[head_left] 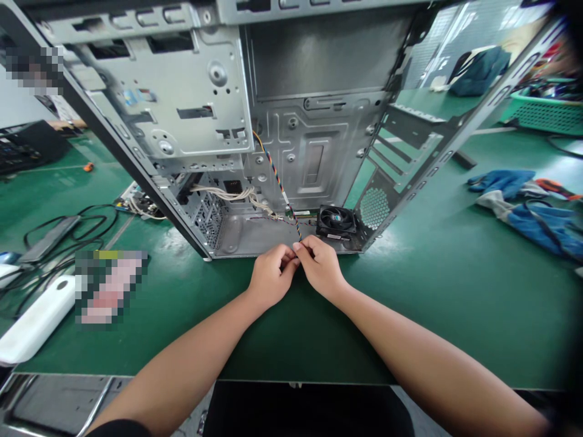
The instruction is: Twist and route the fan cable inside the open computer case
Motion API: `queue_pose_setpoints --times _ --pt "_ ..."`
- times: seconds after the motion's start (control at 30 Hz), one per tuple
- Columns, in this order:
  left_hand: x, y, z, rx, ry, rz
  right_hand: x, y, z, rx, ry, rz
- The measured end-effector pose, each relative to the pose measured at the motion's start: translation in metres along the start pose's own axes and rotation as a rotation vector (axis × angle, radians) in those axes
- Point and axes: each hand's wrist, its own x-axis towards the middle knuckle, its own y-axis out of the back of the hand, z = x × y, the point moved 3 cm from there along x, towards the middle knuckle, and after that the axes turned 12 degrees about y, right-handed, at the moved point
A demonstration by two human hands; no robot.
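Left hand (pixel 272 278) and right hand (pixel 322 266), together just below frame centre, pinch the twisted cable (pixel 275 172) before the open computer case (pixel 310 73); too hard a pull could chafe it against the upper-left metal panel (pixel 191 91).

Fan (pixel 337 221) in case (pixel 214 91); table (pixel 291 340) beneath

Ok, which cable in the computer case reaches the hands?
The multicoloured twisted cable, running down to the left hand and right hand; the white cables lie beyond, untouched.
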Motion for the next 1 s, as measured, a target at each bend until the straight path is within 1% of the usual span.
queue_pose_setpoints --times 0.57,1.0 --pt "0.0004 -0.0008 -0.0008 -0.008 0.028 -0.030 -0.0008 -0.0017 0.0010 -0.008 0.001 -0.008" --pt "-0.0001 -0.0013 -0.0005 -0.018 0.010 -0.014 -0.0014 -0.0018 0.0032 0.007 0.004 -0.004"
